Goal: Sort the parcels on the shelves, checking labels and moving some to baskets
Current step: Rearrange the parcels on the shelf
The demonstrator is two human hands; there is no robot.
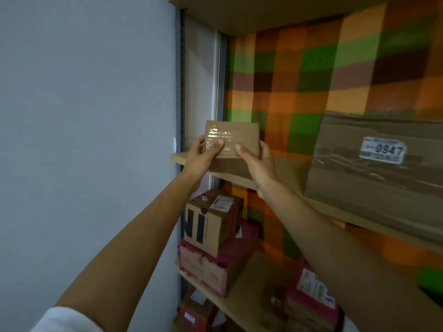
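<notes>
Left hand and right hand both grip small taped parcel, thumbs on its front, fingers curled behind; parcel upright at shelf edge.

The small parcel is matt brown cardboard with glossy, crinkled clear tape across its face. The large box at the right is the same dull cardboard under wrinkled shiny tape, with a paper label. The shelf board looks like smooth pale wood; far behind hangs soft checked cloth.
</notes>
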